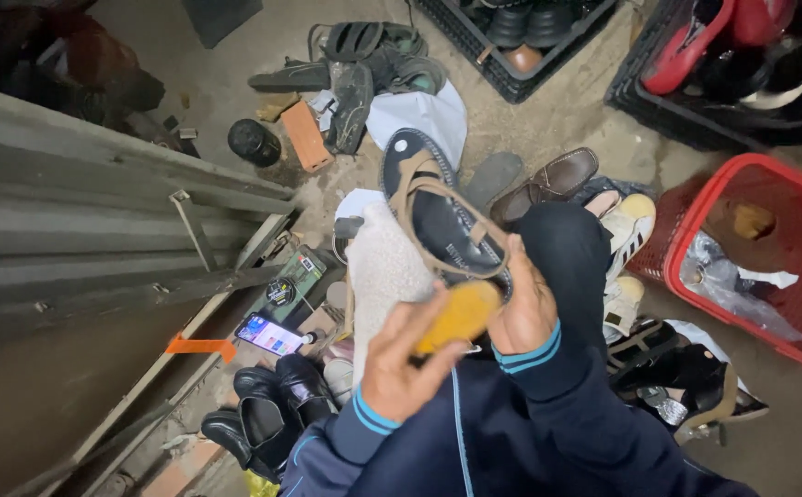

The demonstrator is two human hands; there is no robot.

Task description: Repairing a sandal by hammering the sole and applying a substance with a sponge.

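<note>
My right hand (525,308) grips the heel end of a dark sandal (438,216) with tan straps, holding it sole-down over my knee, toe pointing away from me. My left hand (399,364) is closed around an orange-yellow brush (461,315), which rests against the near end of the sandal. A white fuzzy cloth (384,276) lies draped over my lap just left of the sandal. Both sleeves are dark blue with light blue cuffs.
Shoes lie scattered on the concrete floor: a brown loafer (548,182), white sneakers (627,230), black shoes (277,405). A red basket (696,221) stands right, black crates (502,78) of shoes behind. A lit phone (270,334), a brick (307,135) and a grey metal sheet (79,212) are left.
</note>
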